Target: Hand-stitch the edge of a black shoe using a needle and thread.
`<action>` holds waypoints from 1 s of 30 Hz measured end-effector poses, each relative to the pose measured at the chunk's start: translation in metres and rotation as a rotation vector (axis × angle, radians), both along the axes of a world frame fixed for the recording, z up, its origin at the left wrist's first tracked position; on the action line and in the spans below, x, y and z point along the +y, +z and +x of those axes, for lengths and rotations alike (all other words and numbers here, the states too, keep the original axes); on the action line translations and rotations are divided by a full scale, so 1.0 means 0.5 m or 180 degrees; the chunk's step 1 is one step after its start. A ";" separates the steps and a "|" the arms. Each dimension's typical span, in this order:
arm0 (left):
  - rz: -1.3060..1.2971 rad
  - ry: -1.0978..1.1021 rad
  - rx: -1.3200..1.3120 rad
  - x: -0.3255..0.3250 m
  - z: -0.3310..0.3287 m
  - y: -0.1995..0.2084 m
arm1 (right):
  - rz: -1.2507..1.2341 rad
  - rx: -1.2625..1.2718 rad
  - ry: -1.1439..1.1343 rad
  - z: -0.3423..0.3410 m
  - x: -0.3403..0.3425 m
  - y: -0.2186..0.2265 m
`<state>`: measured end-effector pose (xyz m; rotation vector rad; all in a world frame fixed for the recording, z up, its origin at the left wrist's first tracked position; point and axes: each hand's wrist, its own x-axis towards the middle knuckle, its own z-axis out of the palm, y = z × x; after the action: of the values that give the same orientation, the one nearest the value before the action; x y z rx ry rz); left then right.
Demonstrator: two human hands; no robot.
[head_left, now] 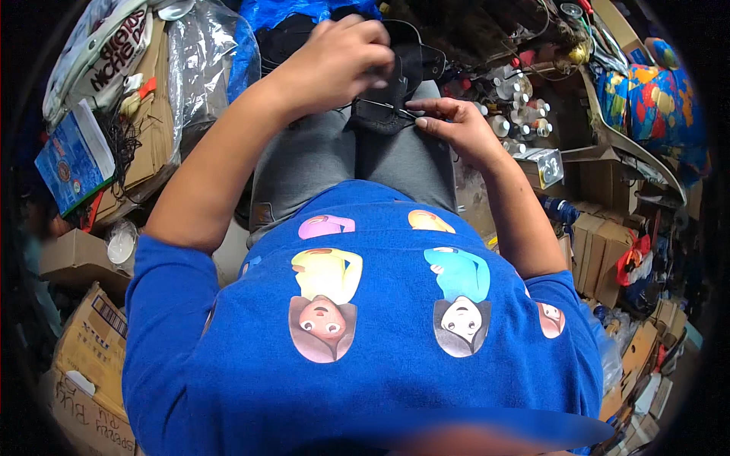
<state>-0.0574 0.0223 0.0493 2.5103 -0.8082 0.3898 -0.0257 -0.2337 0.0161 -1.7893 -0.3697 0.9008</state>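
Over my grey-trousered lap lies a black padded piece (374,120) with a rounded near edge. A thin shiny strip or rod, too small to name, runs across it. My right hand (460,131) is closed at the piece's right side, thumb and fingers pinching its edge. Above and to the left, my left hand (344,62) is raised with the fingers curled together. Its fingertips are slightly blurred, and what they hold, if anything, cannot be made out. Behind it are more black parts with a strap (433,62), partly hidden by the hand.
Several small white-capped bottles (521,106) stand to the right of my knees. Clear plastic sheeting (205,57) and a blue booklet (74,159) lie on the left. Cardboard boxes (91,342) are at the lower left, and a colourful patterned bundle (654,106) sits far right.
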 end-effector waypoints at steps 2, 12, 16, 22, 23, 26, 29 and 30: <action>0.0248 0.0100 -0.0046 -0.018 0.037 0.003 | 0.0060 -0.0101 0.0023 -0.002 0.011 0.004; -0.0744 0.0494 0.0946 -0.007 -0.044 -0.079 | -0.0025 -0.0570 0.0114 0.008 0.000 0.007; -0.0395 0.0823 0.1069 -0.017 -0.059 -0.078 | -0.0074 -0.0692 0.0158 0.005 0.005 0.003; -0.0939 0.1164 0.2216 -0.047 -0.053 -0.079 | 0.0164 -0.0430 -0.0091 -0.009 0.017 -0.008; -0.0934 0.1163 0.2213 -0.055 -0.053 -0.076 | 0.0169 -0.0432 -0.0094 -0.009 0.020 -0.011; -0.0821 0.1266 0.2234 -0.076 -0.051 -0.065 | 0.0226 -0.0408 -0.0229 -0.003 0.025 -0.017; -0.0787 0.1028 0.2311 -0.078 -0.037 -0.066 | -0.0376 -0.0691 0.0079 0.027 0.034 -0.008; -0.0497 0.0917 0.1825 -0.076 -0.034 -0.063 | -0.0387 -0.0699 0.0062 0.036 0.032 -0.011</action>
<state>-0.0742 -0.0157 0.0176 2.4004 -0.1863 -0.1739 -0.0075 -0.2175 0.0104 -2.0069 -0.4816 0.7553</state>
